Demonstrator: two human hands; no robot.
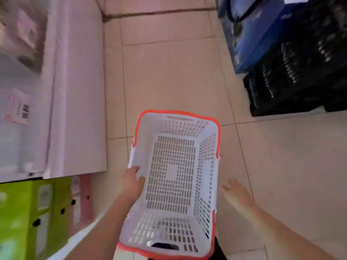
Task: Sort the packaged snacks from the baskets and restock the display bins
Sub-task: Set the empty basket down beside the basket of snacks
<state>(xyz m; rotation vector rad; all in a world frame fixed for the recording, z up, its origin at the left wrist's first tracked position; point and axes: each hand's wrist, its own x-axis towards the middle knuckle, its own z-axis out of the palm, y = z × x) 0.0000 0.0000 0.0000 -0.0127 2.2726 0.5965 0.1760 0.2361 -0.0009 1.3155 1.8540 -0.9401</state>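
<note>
A white plastic basket (204,166) with orange handles hangs over the tiled floor in the lower middle of the view, and nothing lies inside it. My left hand (132,182) grips its left rim, thumb inside and fingers curled over the edge. Just off the basket's right side, my right hand (235,193) is held out with relaxed fingers and holds nothing; it stays clear of the basket. No packaged snacks show in the basket.
A white display unit (75,91) with a price label (18,107) runs along the left. Green and pink cartons (37,212) stand below it. Black crates (300,76) and a blue box (253,38) stand at the upper right. Bare tiles (169,72) lie ahead.
</note>
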